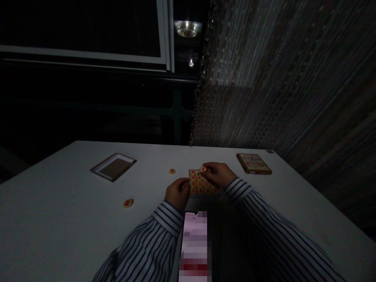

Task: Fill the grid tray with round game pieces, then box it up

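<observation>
A small clear tray sits on the table, filled with rows of round xiangqi pieces bearing red and dark characters. At its far edge my right hand pinches one pale xiangqi piece with a red mark, tilted over the others. My left hand is closed, thumb and finger gripping the tray's left edge. Two more pieces lie loose on the table: one piece just beyond my left hand, another piece farther left and nearer me.
An open shallow box part lies at the far left of the white table. A printed box rests at the far right. Between my forearms is a lit phone. Behind the table hangs a bead curtain beside a dark window.
</observation>
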A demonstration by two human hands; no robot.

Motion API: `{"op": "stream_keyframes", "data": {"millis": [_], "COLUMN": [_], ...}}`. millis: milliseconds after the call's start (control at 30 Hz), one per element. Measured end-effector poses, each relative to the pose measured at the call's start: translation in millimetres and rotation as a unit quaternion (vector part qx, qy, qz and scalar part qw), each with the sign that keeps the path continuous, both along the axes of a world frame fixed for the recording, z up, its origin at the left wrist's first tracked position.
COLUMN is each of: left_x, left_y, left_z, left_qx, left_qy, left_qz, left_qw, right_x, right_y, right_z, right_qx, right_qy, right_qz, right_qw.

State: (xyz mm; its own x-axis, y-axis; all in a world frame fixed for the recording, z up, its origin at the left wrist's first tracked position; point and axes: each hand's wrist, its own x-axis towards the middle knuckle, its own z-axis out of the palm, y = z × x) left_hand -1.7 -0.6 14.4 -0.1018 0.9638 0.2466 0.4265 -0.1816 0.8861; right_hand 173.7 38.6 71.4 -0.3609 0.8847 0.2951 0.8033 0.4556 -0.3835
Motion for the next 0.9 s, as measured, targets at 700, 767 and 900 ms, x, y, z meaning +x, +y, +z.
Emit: {"op": "stream_keyframes", "data": {"millis": [700,767,900], "left_x": [-1,-2,-2], "left_y": [0,1,2], "left_z": [-1.9,-3.1,-5.6], "left_qx": [0.004,0.006,0.004], "left_qy": [0.035,0.038,0.032], "left_qz": [-0.021,-0.027,-0.026], "left_qw": [0.999,0.999,0.999], "right_x": [-6,-8,-10], "right_y": [27,27,29], "right_z": [-9.9,-9.6,-11.1], "right_qx": [-0.03,-0.032,-0.035], "right_qy": [-0.125,-0.135,-0.156], "right_qz": [0.011,0.008,0.012], "right_qw": [0.992,0.99,0.987]}}
